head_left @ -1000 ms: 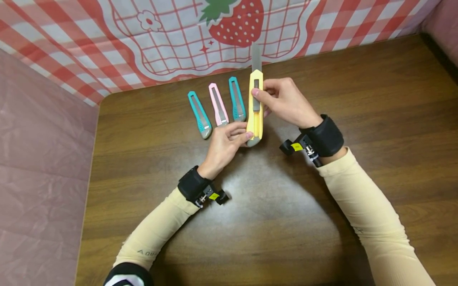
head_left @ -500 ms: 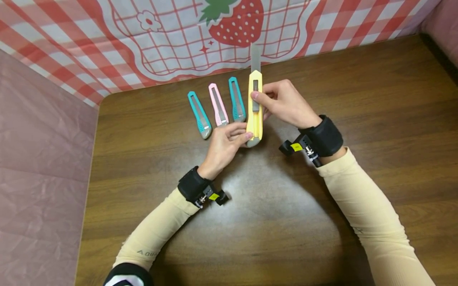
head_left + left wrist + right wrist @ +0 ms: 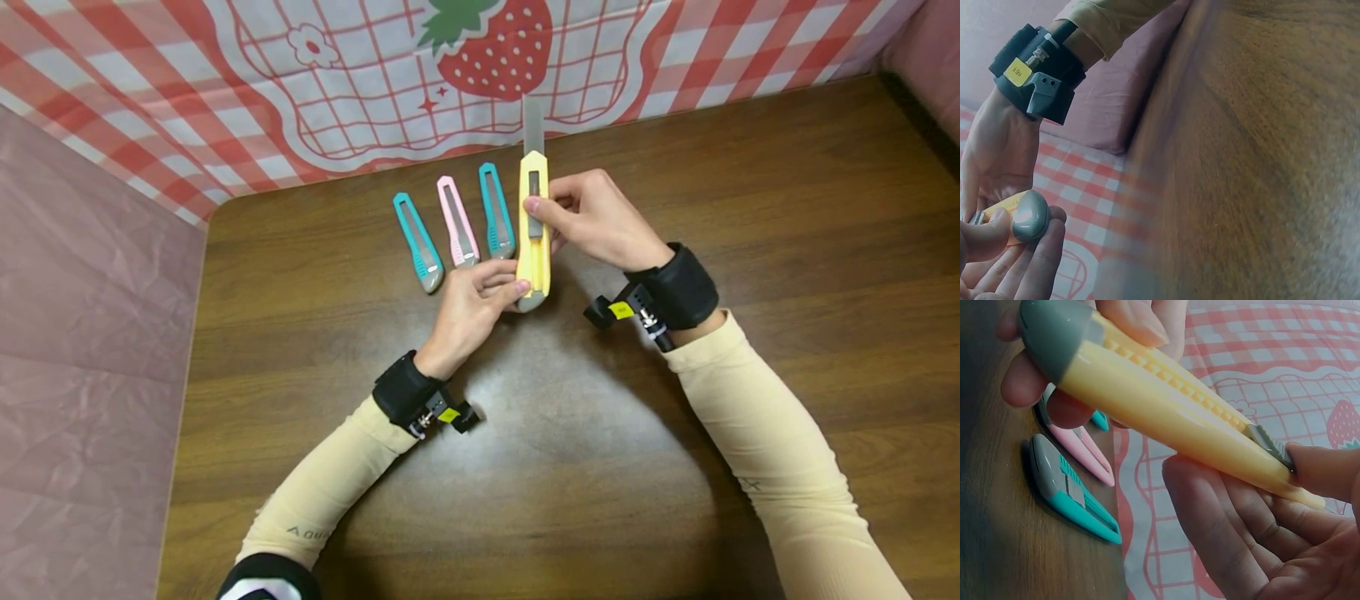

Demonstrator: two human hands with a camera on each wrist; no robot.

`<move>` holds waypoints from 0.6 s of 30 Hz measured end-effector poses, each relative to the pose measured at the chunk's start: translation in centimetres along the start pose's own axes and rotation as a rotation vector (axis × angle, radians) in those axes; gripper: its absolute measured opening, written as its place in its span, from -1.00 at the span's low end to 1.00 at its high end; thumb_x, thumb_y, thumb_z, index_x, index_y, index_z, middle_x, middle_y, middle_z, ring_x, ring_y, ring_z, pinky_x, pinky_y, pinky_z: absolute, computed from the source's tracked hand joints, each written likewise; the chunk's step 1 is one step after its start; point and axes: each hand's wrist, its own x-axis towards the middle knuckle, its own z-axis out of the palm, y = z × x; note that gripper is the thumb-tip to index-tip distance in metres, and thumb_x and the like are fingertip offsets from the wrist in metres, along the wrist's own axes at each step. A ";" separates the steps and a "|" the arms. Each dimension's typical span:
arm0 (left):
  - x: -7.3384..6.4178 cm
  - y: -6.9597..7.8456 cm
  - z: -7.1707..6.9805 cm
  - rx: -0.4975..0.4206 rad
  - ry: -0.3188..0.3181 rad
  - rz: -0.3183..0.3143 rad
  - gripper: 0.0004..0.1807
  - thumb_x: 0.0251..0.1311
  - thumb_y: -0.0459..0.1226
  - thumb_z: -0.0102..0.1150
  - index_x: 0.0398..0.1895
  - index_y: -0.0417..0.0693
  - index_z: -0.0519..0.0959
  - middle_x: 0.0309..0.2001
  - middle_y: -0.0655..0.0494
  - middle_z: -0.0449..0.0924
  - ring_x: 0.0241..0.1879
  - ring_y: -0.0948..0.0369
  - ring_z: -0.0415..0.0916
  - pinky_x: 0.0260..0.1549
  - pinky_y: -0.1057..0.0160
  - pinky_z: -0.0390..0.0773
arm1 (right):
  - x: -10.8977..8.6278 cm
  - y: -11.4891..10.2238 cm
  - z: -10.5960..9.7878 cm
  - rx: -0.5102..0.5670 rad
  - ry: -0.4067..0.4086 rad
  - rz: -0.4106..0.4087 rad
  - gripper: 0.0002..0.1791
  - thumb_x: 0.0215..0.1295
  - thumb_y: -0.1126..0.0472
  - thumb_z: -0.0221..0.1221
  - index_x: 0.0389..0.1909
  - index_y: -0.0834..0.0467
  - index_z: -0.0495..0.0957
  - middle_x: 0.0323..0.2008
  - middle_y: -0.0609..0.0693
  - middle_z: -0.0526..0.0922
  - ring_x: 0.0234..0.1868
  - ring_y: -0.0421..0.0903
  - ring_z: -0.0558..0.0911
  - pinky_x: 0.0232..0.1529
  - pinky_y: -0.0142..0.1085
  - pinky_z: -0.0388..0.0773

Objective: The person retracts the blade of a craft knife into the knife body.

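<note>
A yellow utility knife (image 3: 534, 262) stands with its grey blade (image 3: 533, 129) extended toward the back cloth. My left hand (image 3: 463, 312) pinches its grey-capped lower end between thumb and fingers. My right hand (image 3: 600, 223) holds the upper body, thumb on the grey slider (image 3: 1269, 447) and fingers behind the knife. In the left wrist view, the rounded grey end cap (image 3: 1032, 217) shows between thumb and fingers. Left of the knife, a teal cutter (image 3: 497, 212), a pink cutter (image 3: 457, 218) and another teal cutter (image 3: 417, 242) lie side by side on the table.
The brown wooden table (image 3: 510, 483) lies beneath both arms. Behind its far edge hangs a red-and-white checked cloth (image 3: 360, 75) with a strawberry print. A pink cloth (image 3: 82, 358) hangs past the left edge.
The yellow utility knife has shifted very slightly toward the person, and the right thumb sits a little lower on the slider. Its blade stays extended, and the other cutters have not moved.
</note>
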 end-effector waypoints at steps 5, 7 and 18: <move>0.0 -0.1 0.0 0.001 0.003 -0.001 -0.75 0.13 -0.53 0.15 -0.11 -0.49 0.51 -0.23 -0.38 0.60 -0.30 0.11 0.60 -0.39 0.19 0.70 | 0.0 -0.1 0.0 0.002 -0.004 0.007 -0.74 0.34 0.11 0.08 -0.32 0.25 0.60 -0.53 0.10 0.64 -0.58 -0.06 0.60 -0.62 -0.40 0.62; 0.0 -0.1 0.1 0.003 0.004 -0.005 -0.75 0.12 -0.53 0.15 -0.12 -0.49 0.52 -0.24 -0.38 0.60 -0.31 0.11 0.60 -0.39 0.20 0.70 | 0.0 -0.1 0.0 0.008 -0.006 0.005 -0.74 0.34 0.12 0.09 -0.32 0.25 0.59 -0.53 0.10 0.64 -0.58 -0.05 0.60 -0.62 -0.40 0.63; 0.3 -0.3 -0.1 0.030 0.026 0.030 -0.77 0.13 -0.54 0.14 -0.12 -0.47 0.52 -0.25 -0.34 0.61 -0.33 0.10 0.59 -0.38 -0.05 0.67 | 0.0 -0.1 0.4 0.041 -0.004 -0.014 -0.80 0.27 0.16 0.17 -0.28 0.25 0.56 -0.46 0.07 0.64 -0.55 -0.10 0.62 -0.60 -0.40 0.64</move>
